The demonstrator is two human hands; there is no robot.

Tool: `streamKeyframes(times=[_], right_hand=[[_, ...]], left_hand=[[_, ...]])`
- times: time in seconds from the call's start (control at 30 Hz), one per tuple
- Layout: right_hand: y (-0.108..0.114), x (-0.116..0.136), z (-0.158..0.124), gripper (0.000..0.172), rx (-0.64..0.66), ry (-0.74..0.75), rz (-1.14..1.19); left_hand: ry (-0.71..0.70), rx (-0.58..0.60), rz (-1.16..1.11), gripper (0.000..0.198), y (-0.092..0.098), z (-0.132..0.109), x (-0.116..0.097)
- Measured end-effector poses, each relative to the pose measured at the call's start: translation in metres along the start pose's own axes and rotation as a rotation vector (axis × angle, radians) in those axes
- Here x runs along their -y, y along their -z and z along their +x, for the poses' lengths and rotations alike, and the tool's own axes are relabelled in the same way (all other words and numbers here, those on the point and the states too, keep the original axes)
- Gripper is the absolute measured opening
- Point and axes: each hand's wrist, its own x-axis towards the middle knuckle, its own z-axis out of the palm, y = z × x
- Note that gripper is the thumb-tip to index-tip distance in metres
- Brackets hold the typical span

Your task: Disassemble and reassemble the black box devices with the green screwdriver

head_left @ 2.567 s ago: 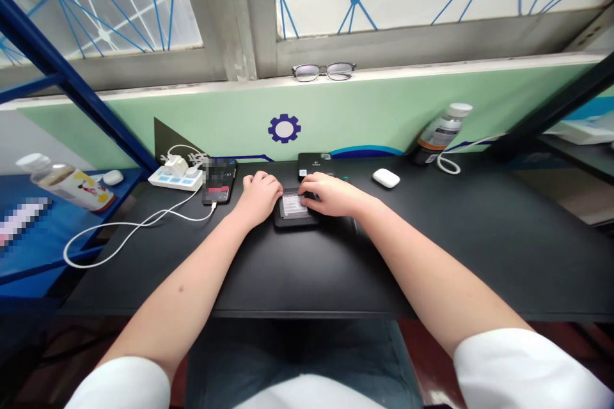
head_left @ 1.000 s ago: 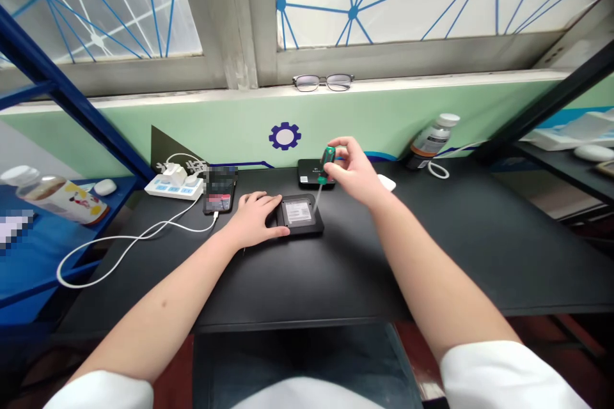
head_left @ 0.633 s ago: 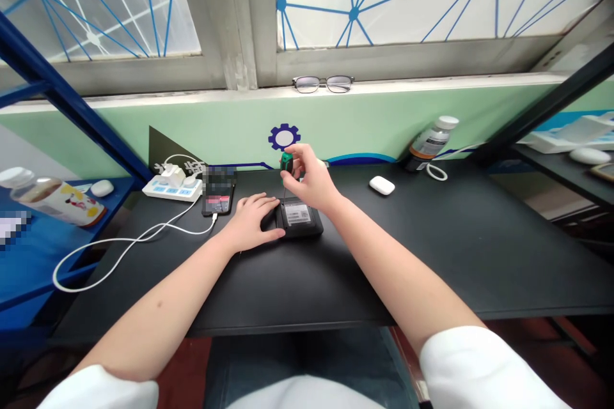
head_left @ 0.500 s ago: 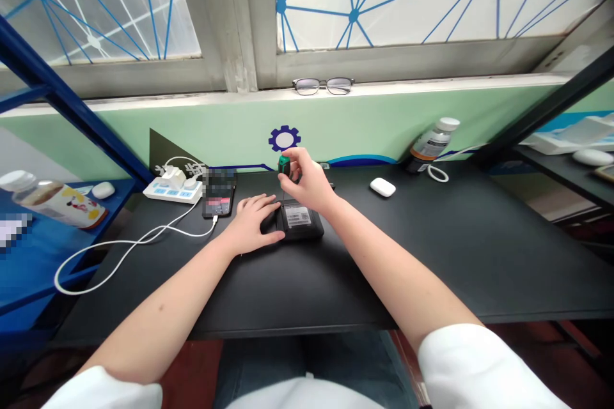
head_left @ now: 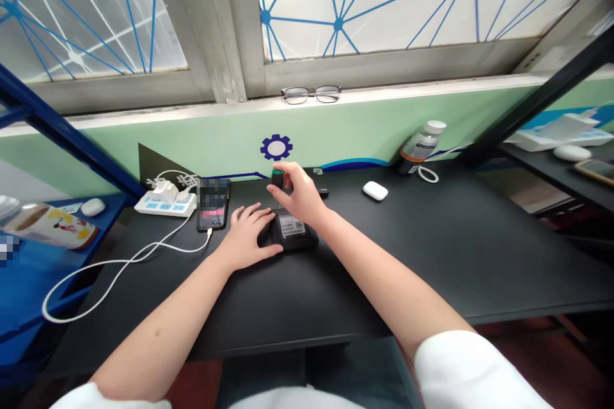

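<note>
A black boxy device (head_left: pixel 296 239) with a white printed label lies on the black desk. My left hand (head_left: pixel 249 236) is spread over its left side, fingers stretched out, the thumb at the near edge and fingertips by the far left corner. Above the far left part of the device, my right hand (head_left: pixel 300 190) pinches a screwdriver (head_left: pixel 277 177) with a green and black handle. The screwdriver stands upright, its thin shaft pointing down at the device. Whether its tip sits in a screw is too small to tell.
Left of my hands lie a charging phone (head_left: pixel 213 204), a white power strip (head_left: pixel 165 201) and a looped white cable (head_left: pixel 129 261). Behind my right hand is a dark object (head_left: pixel 320 184). Farther right are a white earbud case (head_left: pixel 375 190) and a bottle (head_left: pixel 422 144). Glasses (head_left: pixel 311 94) rest on the ledge.
My view has shifted, so the scene sits slightly lower and farther left. The screwdriver's handle shows less green above my right fingers. My left hand stays on the device.
</note>
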Motion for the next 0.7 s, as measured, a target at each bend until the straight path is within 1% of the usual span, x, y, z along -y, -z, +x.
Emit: streamKeyframes(times=[0.13,0.3,0.4,0.47,0.53,0.57,0.63,0.7], right_hand=[[0.0,0.006,-0.008,0.033,0.011,-0.011,0.003],[0.0,0.023,-0.01,0.025,0.001,0.01,0.06],[-0.001,0.03,-0.01,0.025,0.027,-0.029,0.182],[-0.002,0.033,-0.01,0.019,0.021,-0.063,0.223],[-0.002,0.034,-0.01,0.01,-0.025,-0.063,0.171],[-0.002,0.034,-0.011,0.009,-0.053,-0.05,0.127],[0.0,0.035,-0.012,0.016,-0.095,-0.014,0.059],[0.003,0.036,-0.014,0.016,-0.097,0.009,0.06]], left_hand=[[-0.037,-0.002,-0.008,0.093,-0.001,0.003,-0.002],[-0.04,0.03,0.001,0.094,0.001,0.003,-0.002],[-0.052,0.036,-0.004,0.092,0.004,0.004,-0.003],[-0.077,0.025,0.011,0.088,0.005,0.004,-0.004],[-0.113,0.012,0.034,0.083,0.006,0.004,-0.005],[-0.13,0.005,0.044,0.081,0.006,0.004,-0.006],[-0.158,0.001,0.056,0.08,0.006,0.002,-0.009],[-0.169,0.006,0.053,0.083,0.005,-0.001,-0.012]])
